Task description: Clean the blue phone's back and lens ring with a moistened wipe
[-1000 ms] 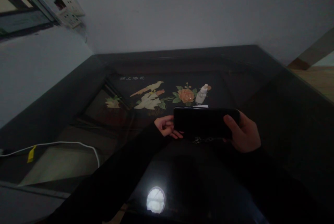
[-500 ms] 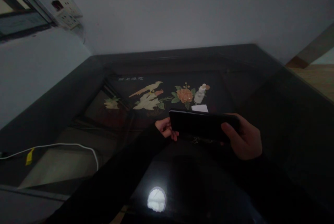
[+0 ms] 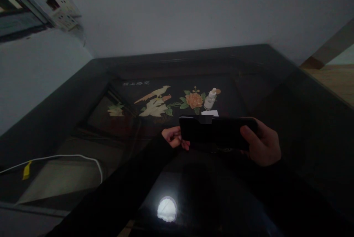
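Note:
A black phone (image 3: 215, 133) is held sideways above the dark tabletop, its dark face toward me, with a small grey reflection near its top edge. My right hand (image 3: 264, 143) is closed on its right end, thumb across the front. At the left end, my left hand (image 3: 174, 137) grips the edge with curled fingers, some of them partly hidden behind the phone. Beyond the phone stands a small clear dropper bottle (image 3: 210, 99) with a white top. A small white piece of paper (image 3: 210, 112) lies just in front of the bottle, partly covered by the phone.
The glossy black table (image 3: 177, 58) bears a bird-and-flower inlay (image 3: 155, 106). A white cable (image 3: 69, 155) with a yellow tag (image 3: 26, 170) runs along the left side. Wall sockets (image 3: 66, 6) are at upper left. A round light reflection shines near the front.
The phone has turned slightly, and a grey reflection now shows near its top edge. My right hand has shifted a little to the right. The view has moved slightly.

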Tool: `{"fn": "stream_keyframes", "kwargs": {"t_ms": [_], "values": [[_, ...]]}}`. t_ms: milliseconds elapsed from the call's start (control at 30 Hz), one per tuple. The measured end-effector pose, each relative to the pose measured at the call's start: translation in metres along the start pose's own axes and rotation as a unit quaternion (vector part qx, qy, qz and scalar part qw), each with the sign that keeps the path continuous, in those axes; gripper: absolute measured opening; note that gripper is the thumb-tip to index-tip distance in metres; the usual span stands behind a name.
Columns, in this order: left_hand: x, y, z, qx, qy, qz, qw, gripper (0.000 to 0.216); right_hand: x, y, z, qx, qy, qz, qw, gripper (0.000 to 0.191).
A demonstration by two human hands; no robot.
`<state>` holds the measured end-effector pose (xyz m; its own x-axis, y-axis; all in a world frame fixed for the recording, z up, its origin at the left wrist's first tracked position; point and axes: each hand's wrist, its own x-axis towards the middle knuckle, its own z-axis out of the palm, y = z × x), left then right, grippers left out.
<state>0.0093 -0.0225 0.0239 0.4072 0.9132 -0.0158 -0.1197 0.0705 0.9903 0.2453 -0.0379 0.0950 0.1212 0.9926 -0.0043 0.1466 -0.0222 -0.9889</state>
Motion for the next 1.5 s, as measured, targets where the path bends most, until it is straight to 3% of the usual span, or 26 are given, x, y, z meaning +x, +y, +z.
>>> {"fn": "stream_keyframes", "kwargs": {"t_ms": [300,867,1167,1333,1500], "values": [[-0.002,-0.007,0.000,-0.019,-0.043,-0.005,0.999,0.034,0.007,0.004,-0.008,-0.019,0.014,-0.053,0.998,0.022],[-0.002,-0.001,0.006,-0.071,-0.037,-0.012,0.997,0.030,0.010,0.003,-0.012,-0.046,0.014,-0.072,0.996,0.017],[-0.006,0.008,0.009,0.004,0.012,-0.018,1.000,0.037,0.016,0.013,-0.014,-0.153,-0.001,-0.162,0.975,0.024],[-0.005,0.004,0.007,0.026,-0.003,-0.009,1.000,0.037,0.018,0.016,-0.019,-0.204,-0.007,-0.205,0.957,0.023],[-0.002,-0.002,0.004,0.025,-0.022,-0.016,0.999,0.040,0.017,0.013,-0.018,-0.204,-0.013,-0.201,0.958,0.024]]}}
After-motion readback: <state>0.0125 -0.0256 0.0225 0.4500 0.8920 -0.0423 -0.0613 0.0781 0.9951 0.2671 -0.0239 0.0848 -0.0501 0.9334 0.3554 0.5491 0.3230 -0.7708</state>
